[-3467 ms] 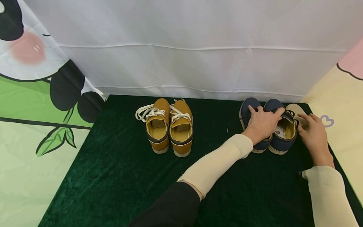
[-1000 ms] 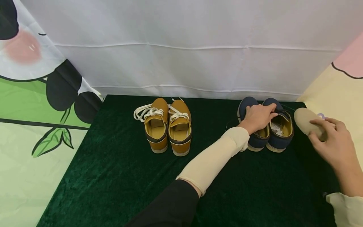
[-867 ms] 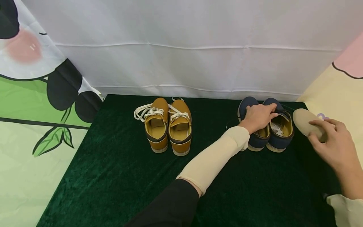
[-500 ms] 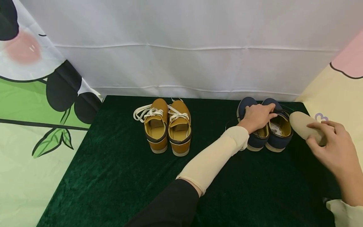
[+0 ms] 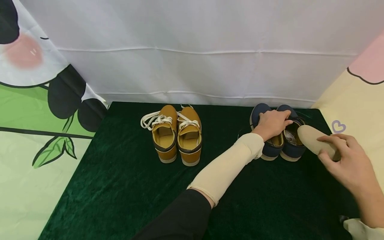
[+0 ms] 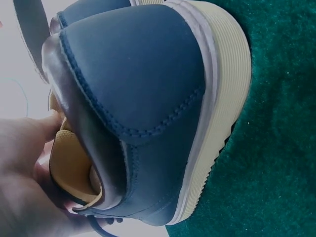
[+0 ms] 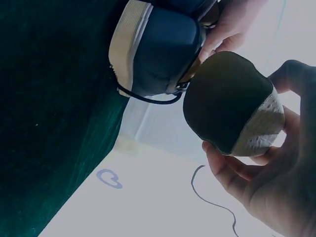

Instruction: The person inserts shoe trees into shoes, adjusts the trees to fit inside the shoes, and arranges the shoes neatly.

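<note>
Two navy shoes stand side by side at the back right: the left shoe (image 5: 271, 153) and the right shoe (image 5: 291, 151). My left hand (image 5: 272, 124) grips them around the tongues, its thumb over the right shoe. In the left wrist view that hand (image 6: 24, 173) lies at the opening of the nearer navy shoe (image 6: 133, 74), with yellow lining showing. Just right of the pair, my right hand (image 5: 349, 160) pinches a beige insole (image 5: 313, 140), held tilted, its front end overlapping the right shoe's opening. From the right wrist, thumb and fingers hold the insole (image 7: 229, 106) by its edges.
Two tan shoes, the left one (image 5: 165, 136) and the right one (image 5: 190, 140), with white laces, stand left of the navy pair. Dark green cloth (image 5: 120, 186) covers the surface. A white curtain (image 5: 192, 66) hangs behind; printed sheets flank both sides.
First near the right shoe's side, my right hand moved away rightward with the insole, then came back left and turned it toward the right navy shoe. My left hand has stayed on the shoes.
</note>
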Demonstrator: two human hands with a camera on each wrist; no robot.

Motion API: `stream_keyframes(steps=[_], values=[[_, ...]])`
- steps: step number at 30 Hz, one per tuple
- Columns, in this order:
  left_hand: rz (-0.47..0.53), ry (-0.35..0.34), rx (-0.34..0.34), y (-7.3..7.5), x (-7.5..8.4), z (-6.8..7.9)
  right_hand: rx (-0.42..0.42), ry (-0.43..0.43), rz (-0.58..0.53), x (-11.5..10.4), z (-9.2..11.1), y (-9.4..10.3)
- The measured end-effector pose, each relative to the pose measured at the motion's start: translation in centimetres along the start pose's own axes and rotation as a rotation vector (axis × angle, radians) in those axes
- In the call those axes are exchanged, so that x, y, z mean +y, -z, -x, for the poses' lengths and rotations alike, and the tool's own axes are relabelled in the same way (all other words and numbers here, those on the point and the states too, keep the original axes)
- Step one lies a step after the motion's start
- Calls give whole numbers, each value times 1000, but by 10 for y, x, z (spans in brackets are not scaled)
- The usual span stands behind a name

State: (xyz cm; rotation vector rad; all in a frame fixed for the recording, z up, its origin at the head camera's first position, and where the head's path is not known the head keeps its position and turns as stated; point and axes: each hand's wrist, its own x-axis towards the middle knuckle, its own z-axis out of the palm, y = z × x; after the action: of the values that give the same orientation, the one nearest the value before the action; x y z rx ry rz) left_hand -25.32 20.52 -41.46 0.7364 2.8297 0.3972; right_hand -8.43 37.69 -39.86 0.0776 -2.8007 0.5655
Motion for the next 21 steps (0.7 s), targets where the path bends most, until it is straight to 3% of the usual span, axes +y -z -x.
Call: stream_keyframes(steps=[4, 9, 15, 21], values=[[-27, -17, 11, -3, 0, -2, -43, 19, -9, -6, 0, 0], [-72, -85, 35, -7, -1, -2, -101, 25, 7, -10, -3, -3], [-46, -132, 62, -8, -4, 0, -105, 41, -1, -13, -11, -6], [-16, -147, 53, -8, -6, 2, -154, -9, 1, -19, -18, -10]])
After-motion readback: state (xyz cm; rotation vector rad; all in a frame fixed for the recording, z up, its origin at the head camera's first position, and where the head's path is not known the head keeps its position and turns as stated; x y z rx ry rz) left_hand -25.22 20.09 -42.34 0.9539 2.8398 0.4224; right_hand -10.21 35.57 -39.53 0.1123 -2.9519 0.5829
